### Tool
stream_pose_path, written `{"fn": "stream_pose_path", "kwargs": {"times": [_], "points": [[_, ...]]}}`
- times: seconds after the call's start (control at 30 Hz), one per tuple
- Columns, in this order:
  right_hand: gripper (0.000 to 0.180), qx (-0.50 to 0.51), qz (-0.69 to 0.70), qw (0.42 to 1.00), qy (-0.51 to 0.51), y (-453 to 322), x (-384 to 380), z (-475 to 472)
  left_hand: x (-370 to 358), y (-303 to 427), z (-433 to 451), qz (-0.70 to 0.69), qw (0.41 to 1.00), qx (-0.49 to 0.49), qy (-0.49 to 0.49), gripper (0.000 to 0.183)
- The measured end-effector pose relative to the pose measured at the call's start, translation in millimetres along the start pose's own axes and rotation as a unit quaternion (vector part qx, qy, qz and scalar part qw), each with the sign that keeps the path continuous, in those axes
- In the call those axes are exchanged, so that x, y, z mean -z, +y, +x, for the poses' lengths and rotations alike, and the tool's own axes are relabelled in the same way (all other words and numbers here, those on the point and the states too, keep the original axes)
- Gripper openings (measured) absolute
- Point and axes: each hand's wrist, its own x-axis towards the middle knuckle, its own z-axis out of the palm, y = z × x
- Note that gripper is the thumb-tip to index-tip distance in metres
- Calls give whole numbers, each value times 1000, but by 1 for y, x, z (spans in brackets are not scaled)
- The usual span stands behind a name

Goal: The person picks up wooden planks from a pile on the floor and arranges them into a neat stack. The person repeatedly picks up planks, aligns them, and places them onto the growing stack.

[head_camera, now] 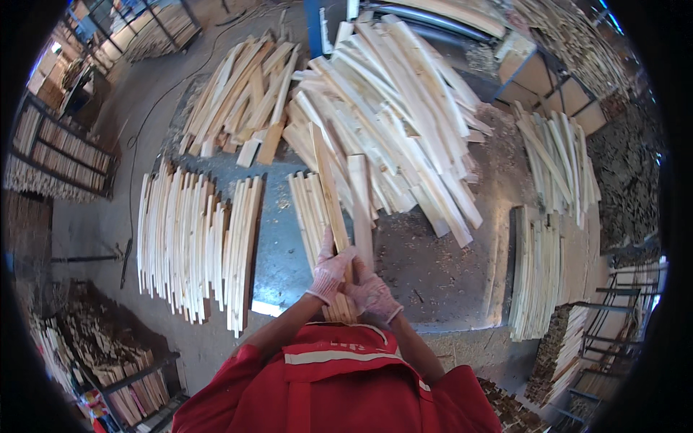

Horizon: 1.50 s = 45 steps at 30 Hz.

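My left hand (331, 272), in a pale knitted work glove, grips a narrow wooden board (328, 189) that slants up and away from me. My right hand (374, 295), gloved the same way, closes around the lower end of that board, close against the left. A wider wooden board (361, 208) runs down to my right hand; whether that hand touches it, I cannot tell. Under and left of my hands lies a row of narrow boards (306, 211), side by side, partly hidden by my left hand and the held board.
A large loose heap of boards (390, 108) covers the far part of the metal table (427, 270). Beyond the left rows lies a smaller heap (243, 92). Aligned strips (181, 238) lie at left, more stacked boards (536, 270) at right. A blue post (313, 27) rises behind.
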Motion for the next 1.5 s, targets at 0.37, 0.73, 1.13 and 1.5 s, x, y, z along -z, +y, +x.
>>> {"fn": "stream_pose_path", "kwargs": {"times": [0.37,0.73,1.13,1.5], "points": [[77,42,-76,892,444,7,150,-122,-38,-50,40,-217,961,13,-168,30],[37,-87,-52,828,551,85,538,-71,-100,-78,83,-107,992,4,60,30],[17,34,313,846,431,82,676,-9,-131,-61,109,110,957,51,263,31],[59,44,341,855,387,83,586,-73,-128,-66,110,252,937,131,202,47]]}}
